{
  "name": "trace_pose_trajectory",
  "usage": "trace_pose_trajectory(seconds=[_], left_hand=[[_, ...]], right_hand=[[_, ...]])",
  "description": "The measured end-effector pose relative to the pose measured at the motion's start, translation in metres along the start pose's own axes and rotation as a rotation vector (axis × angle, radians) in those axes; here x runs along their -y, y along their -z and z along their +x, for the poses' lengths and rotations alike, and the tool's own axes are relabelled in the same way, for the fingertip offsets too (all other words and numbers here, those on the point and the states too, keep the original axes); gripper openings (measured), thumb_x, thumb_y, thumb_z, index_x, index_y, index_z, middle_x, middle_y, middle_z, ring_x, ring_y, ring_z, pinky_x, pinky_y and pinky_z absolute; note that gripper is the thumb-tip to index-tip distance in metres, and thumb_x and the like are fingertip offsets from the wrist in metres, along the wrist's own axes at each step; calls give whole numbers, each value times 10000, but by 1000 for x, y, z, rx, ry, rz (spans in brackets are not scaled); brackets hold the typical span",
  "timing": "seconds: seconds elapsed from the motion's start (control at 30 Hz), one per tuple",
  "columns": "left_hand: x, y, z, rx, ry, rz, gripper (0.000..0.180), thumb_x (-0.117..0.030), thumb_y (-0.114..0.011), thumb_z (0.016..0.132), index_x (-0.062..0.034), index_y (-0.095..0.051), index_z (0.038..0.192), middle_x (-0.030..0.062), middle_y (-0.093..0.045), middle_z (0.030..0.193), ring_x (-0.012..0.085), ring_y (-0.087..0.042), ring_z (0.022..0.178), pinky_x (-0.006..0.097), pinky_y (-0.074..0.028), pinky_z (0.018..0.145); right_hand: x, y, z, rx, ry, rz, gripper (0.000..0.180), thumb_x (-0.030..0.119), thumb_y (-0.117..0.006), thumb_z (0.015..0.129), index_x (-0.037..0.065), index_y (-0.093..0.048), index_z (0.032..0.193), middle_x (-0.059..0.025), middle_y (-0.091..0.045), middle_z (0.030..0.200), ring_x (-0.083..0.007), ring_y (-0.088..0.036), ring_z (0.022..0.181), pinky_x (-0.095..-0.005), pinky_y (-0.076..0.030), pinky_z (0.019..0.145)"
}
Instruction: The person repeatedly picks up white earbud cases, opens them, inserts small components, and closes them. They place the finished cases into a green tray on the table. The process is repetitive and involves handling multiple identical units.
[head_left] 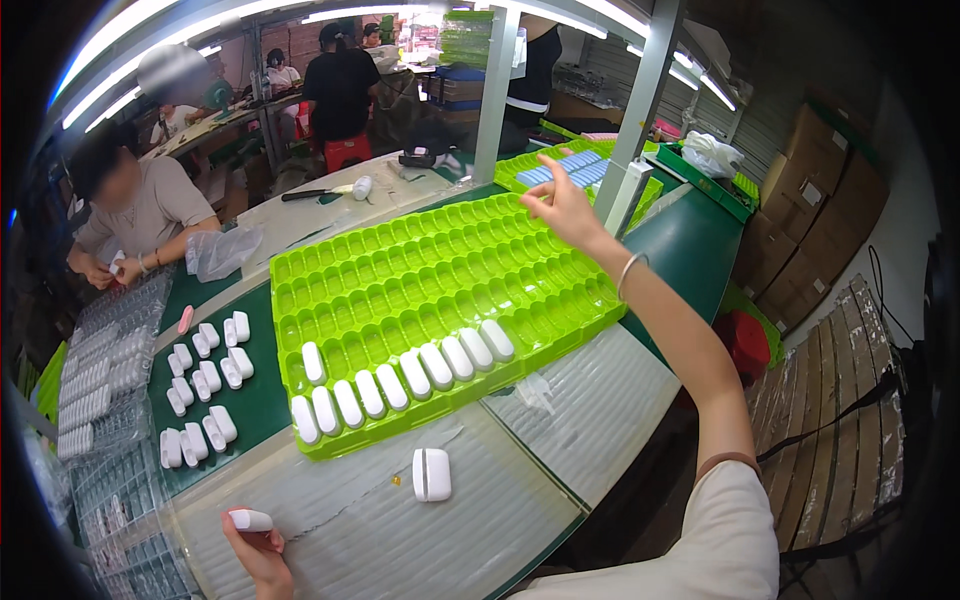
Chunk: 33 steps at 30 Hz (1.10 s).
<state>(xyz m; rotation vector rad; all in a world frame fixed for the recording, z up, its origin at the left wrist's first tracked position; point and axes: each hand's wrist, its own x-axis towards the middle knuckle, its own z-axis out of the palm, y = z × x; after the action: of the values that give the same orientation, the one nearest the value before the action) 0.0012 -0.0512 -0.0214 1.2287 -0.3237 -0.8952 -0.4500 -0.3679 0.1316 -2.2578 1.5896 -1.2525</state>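
Observation:
My left hand (262,568) is low at the left, closed around a small white earbud case (252,520) with something red beside it. My right hand (562,205) is stretched out over the far right end of the green tray (400,265), fingers apart, nothing visible in it. A row of white rounded cases (415,374) fills part of the tray's near row, and one more lies behind it at the left. On the clear ribbed sheet (350,520) between me and the tray rests another white case (432,475) with a seam across it.
Several white cases (206,380) with raised lids and a pink piece (185,319) lie on the green mat at left. Clear plastic trays (100,390) hold white parts. A co-worker (150,205) sits beyond them. A metal post (640,110) rises near my right hand; cardboard boxes (810,190) stand at right.

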Motion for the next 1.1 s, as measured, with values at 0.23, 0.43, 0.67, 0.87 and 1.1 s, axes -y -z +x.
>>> trace_pose_trajectory(seconds=[0.23,0.43,0.67,0.87,1.1], left_hand=[[14,-75,41,-49,-149,-77,394,-517,-363,915,-148,-458,814,-17,-435,608,83,-376,444,229,-247,376],[28,-83,58,-75,-235,13,409,-530,-333,920,-169,-445,764,-47,-426,609,46,-335,454,208,-198,379],[26,-92,55,-235,-204,19,406,-552,-326,913,-184,-439,784,-62,-433,638,22,-333,487,203,-163,409],[34,-79,65,-89,-261,-2,399,-527,-312,934,-170,-460,832,-42,-445,629,27,-339,445,189,-203,360],[33,-78,64,-46,-267,24,389,-512,-300,944,-175,-437,804,-53,-429,642,17,-337,466,183,-192,365]], right_hand=[[-127,10,120,-11,-492,-78,780,138,-579,767,-81,-130,1365,-114,-654,711,-182,-612,519,-278,-476,452],[-183,-9,156,-86,-719,-100,756,115,-539,784,-50,-107,1382,-86,-649,709,-159,-603,514,-269,-467,446],[-209,-21,163,-129,-766,-94,756,106,-511,775,50,-127,1423,-104,-642,768,-170,-600,534,-287,-468,458],[-256,-19,184,-99,-765,-226,857,150,-561,771,144,-39,1451,-73,-598,729,-157,-546,534,-313,-498,459],[-257,-30,191,-97,-743,-251,776,200,-534,790,133,-124,1445,-123,-555,883,-224,-539,720,-339,-470,607]])
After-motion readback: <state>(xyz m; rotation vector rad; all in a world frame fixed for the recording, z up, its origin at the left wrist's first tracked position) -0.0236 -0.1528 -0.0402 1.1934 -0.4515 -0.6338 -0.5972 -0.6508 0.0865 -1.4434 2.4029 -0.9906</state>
